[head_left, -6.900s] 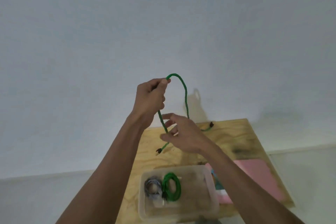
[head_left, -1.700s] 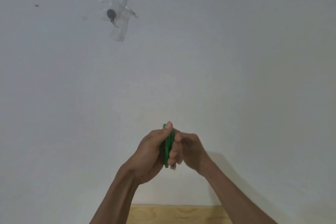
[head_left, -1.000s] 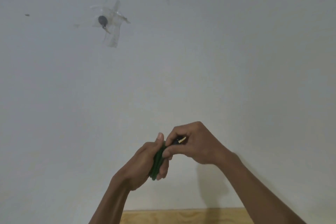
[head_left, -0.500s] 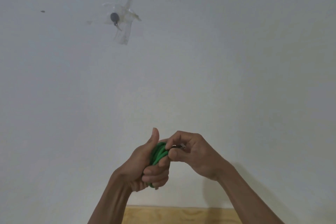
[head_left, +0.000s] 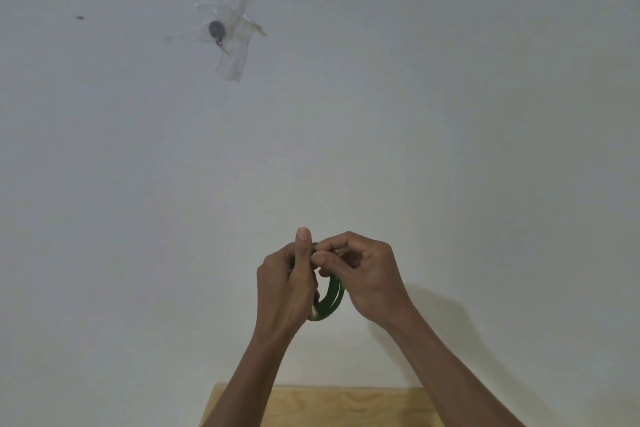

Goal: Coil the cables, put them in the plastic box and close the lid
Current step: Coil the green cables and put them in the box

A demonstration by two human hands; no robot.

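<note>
Above the worktop (head_left: 346, 406), against the white wall, we hold the coiled green cable (head_left: 330, 302) between both hands. Our left hand (head_left: 287, 284) wraps its fingers closed around the coil, thumb raised; our right hand (head_left: 363, 274) pinches the cable's top with curled fingers.

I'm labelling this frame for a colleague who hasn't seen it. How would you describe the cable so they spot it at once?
Above the wooden table edge, two hands meet against the white wall. The cable is the small green coil between the left hand and right hand, the only green thing in view.
</note>
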